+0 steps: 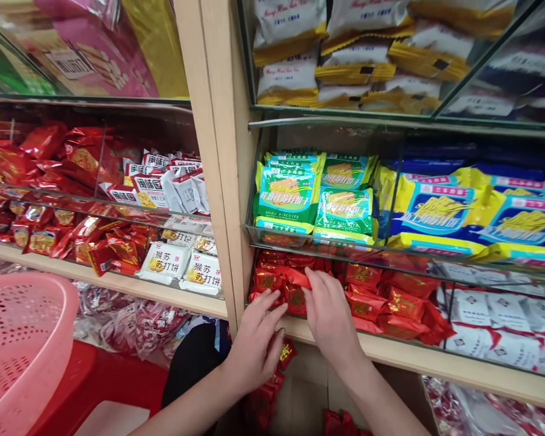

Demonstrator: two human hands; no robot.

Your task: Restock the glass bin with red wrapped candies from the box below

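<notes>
We are pressing our left hand point(257, 345) and right hand point(329, 318), fingers spread and gripping nothing, against the red packets point(295, 290) at twelve o'clock, apparently squaring them behind the shelf point(436, 357) lip so they sit flush.

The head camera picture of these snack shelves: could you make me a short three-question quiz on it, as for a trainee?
1. True or false: both hands are at the red packets.
2. Which packets lie directly above the hands? A) green soda biscuits B) white packets C) blue and yellow packets
3. What colour is the perforated basket at lower left?

Key
1. True: the left hand and right hand both rest on them, at the compartment's front edge.
2. A: the green soda biscuits, one shelf up.
3. Pink: the basket.
</notes>
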